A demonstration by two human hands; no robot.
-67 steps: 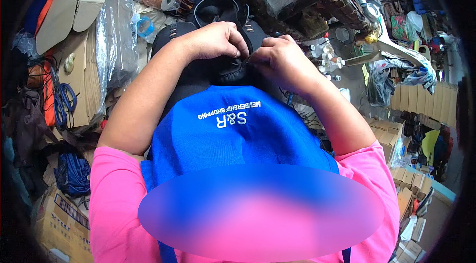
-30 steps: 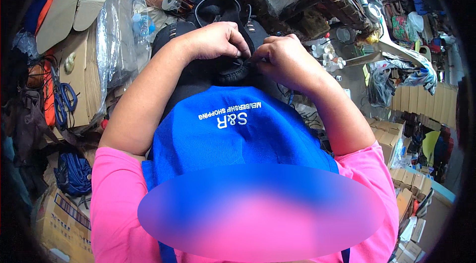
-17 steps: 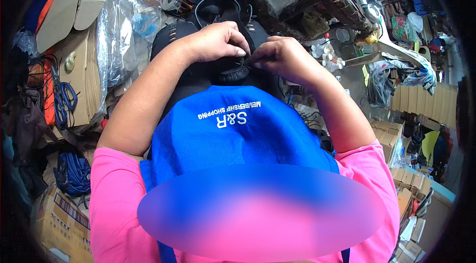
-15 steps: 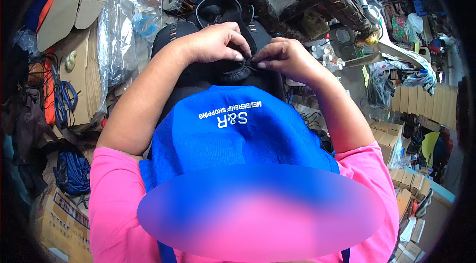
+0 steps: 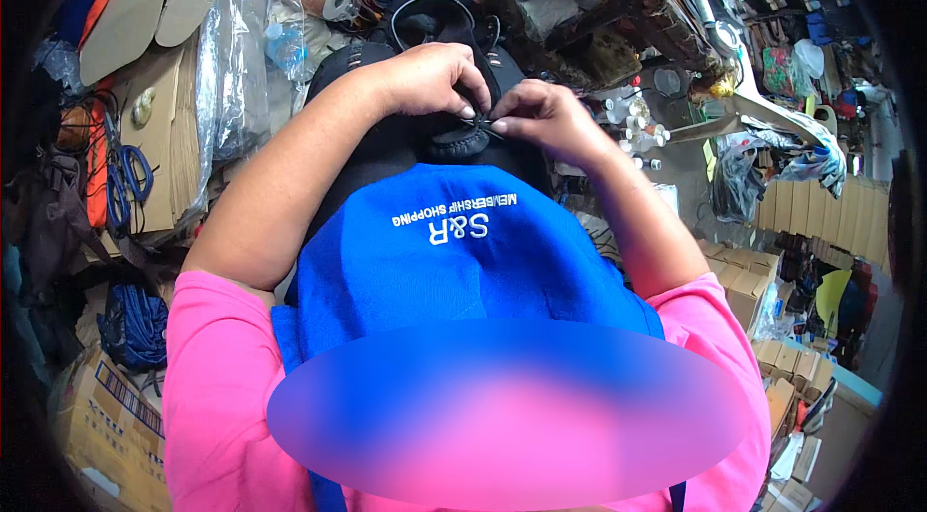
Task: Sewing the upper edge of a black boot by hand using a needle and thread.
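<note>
Pinching narrowly: with left hand (image 5: 440, 82) at the black shoe (image 5: 450, 136), with right hand (image 5: 547, 121) apparently on a dark strand (image 5: 486, 123). Located just beyond the blue apron (image 5: 463, 266). Probably light, pliable above; best steadied at the firmer toe (image 5: 458, 145).

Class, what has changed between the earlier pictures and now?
The right hand has uncurled and turned, its thumb now showing clearly, pointing toward the left hand. No taking hold or letting go is clear. The left hand stays bent at the black shoe; the blue-handled scissors stay put.
</note>
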